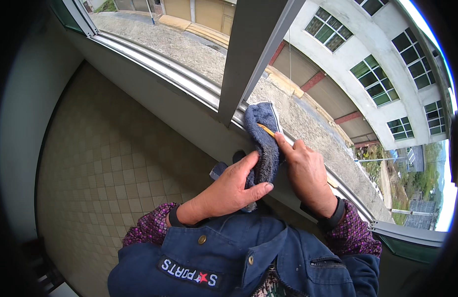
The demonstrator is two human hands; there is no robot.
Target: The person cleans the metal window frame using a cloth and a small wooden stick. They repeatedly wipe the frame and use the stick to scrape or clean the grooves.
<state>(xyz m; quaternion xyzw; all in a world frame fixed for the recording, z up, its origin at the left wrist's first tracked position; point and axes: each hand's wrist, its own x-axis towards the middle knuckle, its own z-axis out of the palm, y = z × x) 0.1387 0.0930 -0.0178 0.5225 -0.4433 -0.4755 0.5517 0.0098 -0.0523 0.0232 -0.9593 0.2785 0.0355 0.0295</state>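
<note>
A thick blue-grey terry cloth [264, 148] with a white edge lies bunched over the aluminium window track [238, 117]. It hangs down on the room side, and its lower part looks darkened. My left hand [238, 182] grips that lower part, thumb in front. Between the fingers of my right hand [307, 170] is a thin yellow stick-like tool [268, 130], its orange-tinted tip on the upper part of the cloth. A yellow piece [332, 182] shows past the right wrist; whether it belongs to the same tool, I cannot tell.
A vertical aluminium window frame [247, 55] rises just beyond the cloth. Below the sill, the wall [169, 107] drops to a tiled floor [132, 167]. Outside lie a rough paved yard [169, 46] and a white building [348, 55]. A dark object [239, 156] shows beside my left hand.
</note>
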